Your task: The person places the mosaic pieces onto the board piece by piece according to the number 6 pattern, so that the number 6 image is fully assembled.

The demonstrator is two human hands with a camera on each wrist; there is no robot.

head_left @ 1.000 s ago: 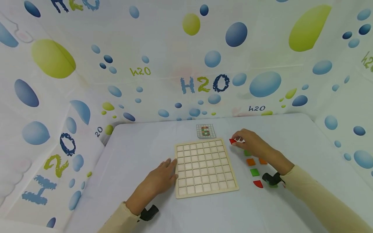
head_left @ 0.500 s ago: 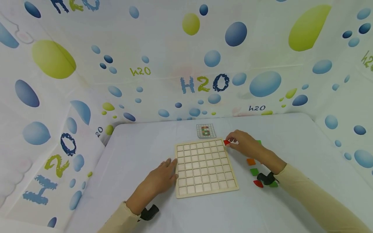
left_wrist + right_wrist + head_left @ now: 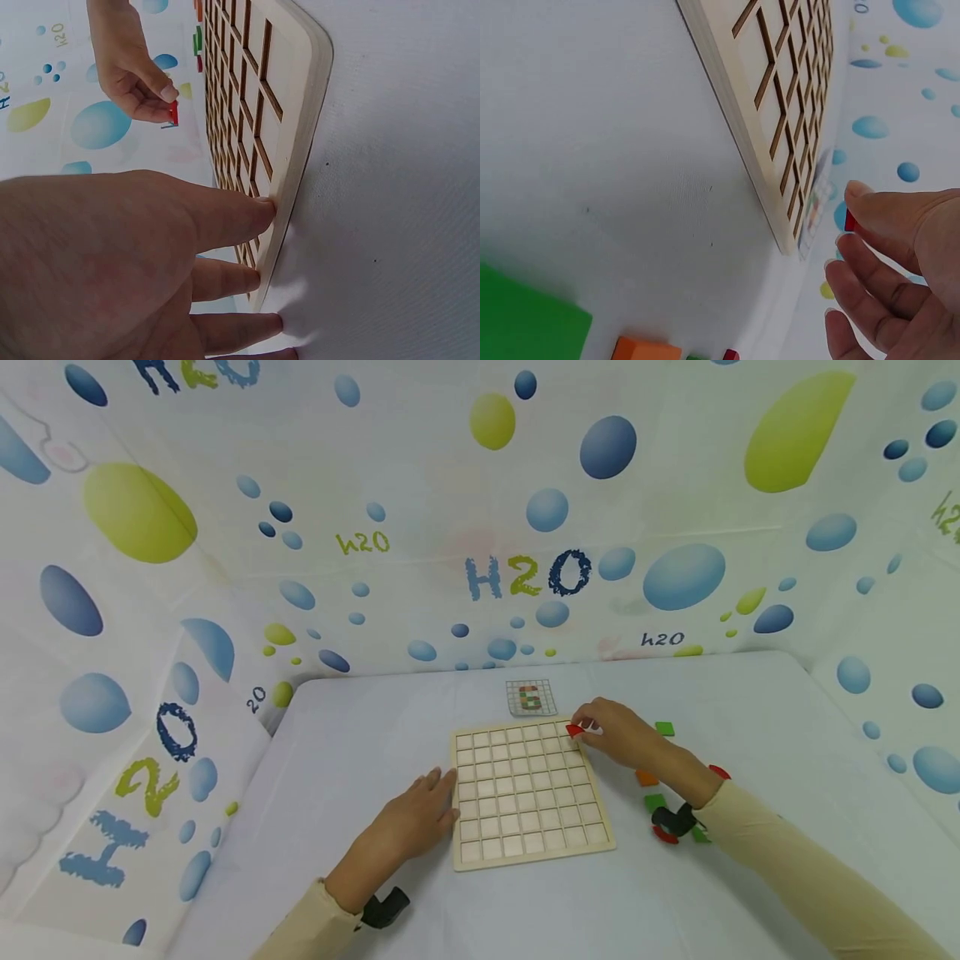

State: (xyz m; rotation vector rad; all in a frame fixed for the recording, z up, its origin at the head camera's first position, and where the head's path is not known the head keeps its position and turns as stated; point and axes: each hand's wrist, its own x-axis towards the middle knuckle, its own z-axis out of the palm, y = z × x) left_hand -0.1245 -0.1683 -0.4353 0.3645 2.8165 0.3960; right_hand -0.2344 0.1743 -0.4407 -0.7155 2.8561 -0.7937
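Observation:
My right hand pinches a red quarter-round tile between thumb and fingers, over the far right corner of a wooden grid board. In the right wrist view only a sliver of the red tile shows under the thumb. Straight fingers of my left hand rest against the board's left edge. The left wrist view shows the thumb and a fingertip touching the board's rim, other fingertips on the cloth.
Right of the board lie green tiles, an orange tile and red tiles, some partly behind the right forearm. Behind the board is a small gridded card with a coloured block figure. A patterned curtain rises behind the white-covered table.
My right hand has carried the red tile leftward from beside the board to over its far right corner. The left hand has stayed at the board's edge.

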